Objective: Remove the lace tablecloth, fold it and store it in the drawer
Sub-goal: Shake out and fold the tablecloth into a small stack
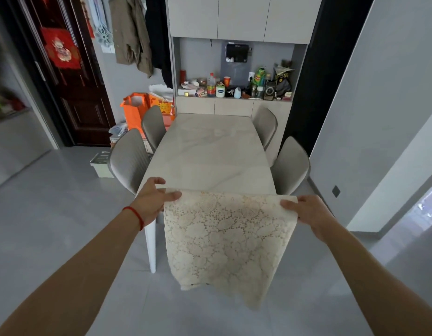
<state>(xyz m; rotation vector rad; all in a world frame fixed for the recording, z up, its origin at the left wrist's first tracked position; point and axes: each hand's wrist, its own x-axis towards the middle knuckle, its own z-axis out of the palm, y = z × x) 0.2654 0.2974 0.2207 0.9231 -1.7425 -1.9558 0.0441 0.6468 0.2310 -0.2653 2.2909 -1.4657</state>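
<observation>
The cream lace tablecloth [229, 238] hangs in front of me, off the table, held up by its top edge at the table's near end. My left hand [153, 202] pinches the top left corner between thumb and fingers. My right hand [309, 214] pinches the top right corner. The cloth looks doubled over and drops toward the floor, its lower edge uneven. The pale marble table [210, 151] shows a bare top. Drawer fronts [233, 106] run along the cabinet behind the table's far end, all closed.
Grey chairs flank the table, two on the left [130, 161] and two on the right [291, 166]. The cabinet niche [234, 86] holds bottles and clutter. Orange bags [137, 107] and a small white bin [102, 164] stand on the left floor. A dark door [72, 81] is at left.
</observation>
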